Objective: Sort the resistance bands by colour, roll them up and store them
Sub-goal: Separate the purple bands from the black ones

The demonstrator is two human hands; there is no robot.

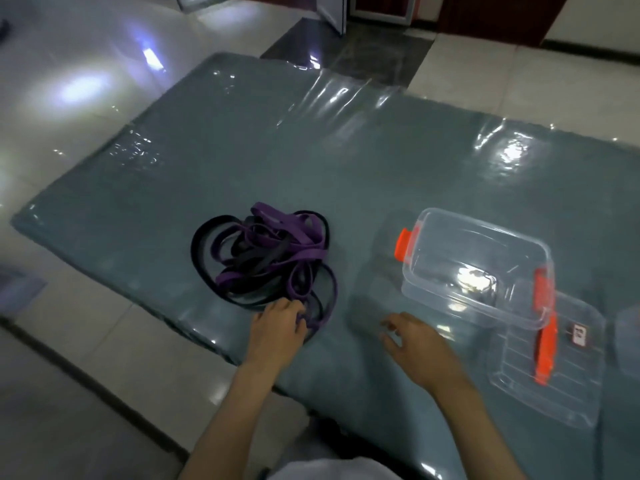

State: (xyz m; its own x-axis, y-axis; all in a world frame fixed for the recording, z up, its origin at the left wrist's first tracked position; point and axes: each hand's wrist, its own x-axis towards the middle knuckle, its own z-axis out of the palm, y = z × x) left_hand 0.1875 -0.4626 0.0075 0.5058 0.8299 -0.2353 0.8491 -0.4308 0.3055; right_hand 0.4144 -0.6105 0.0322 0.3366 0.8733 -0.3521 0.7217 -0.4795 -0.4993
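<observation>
The left hand (277,327) curls its grip on the near edge of the tangled purple and black resistance bands (266,258) on the tabletop (311,161); right hand (419,344) hovers open; right of the bands, a clear storage box (474,268) with orange latches holds nothing visible, overlapping its lid (554,362).

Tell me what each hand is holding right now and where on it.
The left hand grips a purple band at the near edge of the tangled pile. The right hand holds nothing, fingers spread.

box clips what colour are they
Orange clips on the clear storage box, seen best in the head view.
</observation>
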